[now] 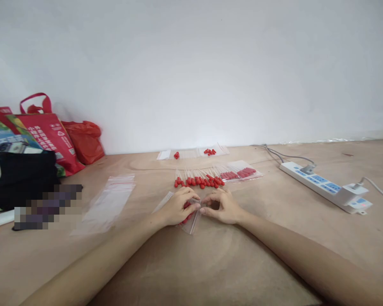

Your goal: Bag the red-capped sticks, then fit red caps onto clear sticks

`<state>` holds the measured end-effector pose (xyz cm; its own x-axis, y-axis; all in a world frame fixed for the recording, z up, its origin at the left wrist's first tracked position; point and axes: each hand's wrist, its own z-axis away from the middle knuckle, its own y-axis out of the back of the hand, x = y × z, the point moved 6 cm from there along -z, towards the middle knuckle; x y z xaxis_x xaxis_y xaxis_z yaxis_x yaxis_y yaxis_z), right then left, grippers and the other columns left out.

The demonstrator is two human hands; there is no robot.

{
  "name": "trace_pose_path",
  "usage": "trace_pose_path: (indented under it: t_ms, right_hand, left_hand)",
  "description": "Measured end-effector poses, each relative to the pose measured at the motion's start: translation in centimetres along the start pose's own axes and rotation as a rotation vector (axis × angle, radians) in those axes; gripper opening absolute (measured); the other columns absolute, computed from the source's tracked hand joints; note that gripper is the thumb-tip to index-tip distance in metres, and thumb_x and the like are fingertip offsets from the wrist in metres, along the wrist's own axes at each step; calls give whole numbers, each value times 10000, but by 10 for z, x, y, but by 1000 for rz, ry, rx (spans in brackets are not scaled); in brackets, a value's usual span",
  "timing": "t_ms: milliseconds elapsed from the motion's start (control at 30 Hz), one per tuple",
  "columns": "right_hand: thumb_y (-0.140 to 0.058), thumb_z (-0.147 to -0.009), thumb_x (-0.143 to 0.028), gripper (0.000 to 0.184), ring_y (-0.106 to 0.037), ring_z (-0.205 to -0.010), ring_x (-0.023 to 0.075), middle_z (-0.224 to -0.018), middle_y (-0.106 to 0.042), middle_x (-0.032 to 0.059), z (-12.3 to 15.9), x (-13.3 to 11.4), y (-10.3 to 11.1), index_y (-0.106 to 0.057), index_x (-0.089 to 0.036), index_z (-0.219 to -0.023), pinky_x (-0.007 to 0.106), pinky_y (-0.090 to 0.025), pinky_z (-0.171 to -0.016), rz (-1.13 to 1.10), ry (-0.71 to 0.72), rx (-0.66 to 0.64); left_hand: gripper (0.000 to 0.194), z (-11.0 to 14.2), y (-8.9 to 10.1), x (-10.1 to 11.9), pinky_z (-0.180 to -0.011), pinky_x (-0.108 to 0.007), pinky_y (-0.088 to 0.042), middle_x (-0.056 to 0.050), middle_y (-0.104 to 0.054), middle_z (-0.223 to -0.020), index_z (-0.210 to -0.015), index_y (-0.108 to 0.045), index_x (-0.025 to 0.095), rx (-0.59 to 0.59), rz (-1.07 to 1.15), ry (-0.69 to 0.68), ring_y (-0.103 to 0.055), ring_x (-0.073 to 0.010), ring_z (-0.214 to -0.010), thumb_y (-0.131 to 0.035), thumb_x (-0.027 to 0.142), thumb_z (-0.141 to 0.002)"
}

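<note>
At the middle of the table, my left hand (178, 207) is closed on a clear zip bag (189, 228) with red-tipped pieces inside, partly hidden by the fingers. My right hand (224, 207) pinches the same bag's edge, its thumb and fingertips meeting close to the left thumb. Just beyond both hands lies a row of thin pale sticks with red tips (201, 182), the tips facing me. To the right of that row is a clear bag (258, 174) holding more red pieces.
Flat clear zip bags (108, 206) lie to the left. By the wall are more clear bags (190, 153) with red pieces. A white power strip (319, 182) with plugs and cables stands right. Red shopping bags (55, 136) and a black bag (25, 176) crowd the far left.
</note>
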<state>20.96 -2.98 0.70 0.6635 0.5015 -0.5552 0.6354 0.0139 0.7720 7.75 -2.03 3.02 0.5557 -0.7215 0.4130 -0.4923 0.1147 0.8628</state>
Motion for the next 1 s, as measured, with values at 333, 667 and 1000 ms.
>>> trace_pose_path:
  t_ms: [333,667,1000]
  right_hand:
    - [-541,-708,-412,264,-491,-563,100,-580,-622,-36,1,-12,-7,-627,-200,-575,368,-278,-800,-79,-233,-67]
    - [-539,-705,-344,219,-483,-513,83,-518,-581,-57,3,3,-18,-592,-184,-565,310,-329,-796,-228,-419,-52]
    - [-600,-632,-384,224,-475,-506,70,-499,-567,-70,3,3,-19,-595,-181,-537,274,-349,-738,-301,-427,-37]
  left_hand:
    - [462,31,-13,-7,-974,-558,-234,-133,-446,-1265,-1228,-428,201,-56,-268,205,-368,-282,-1196,-351,455,-850]
    - [348,13,-2,-13,-949,-473,-348,-130,-408,-1252,-1178,-485,192,134,-248,12,-348,-252,-1193,-350,250,-862]
    - [261,-3,-3,10,-956,-446,-344,-78,-423,-1213,-878,-647,225,149,-298,-409,-330,-236,-1176,-429,105,-800]
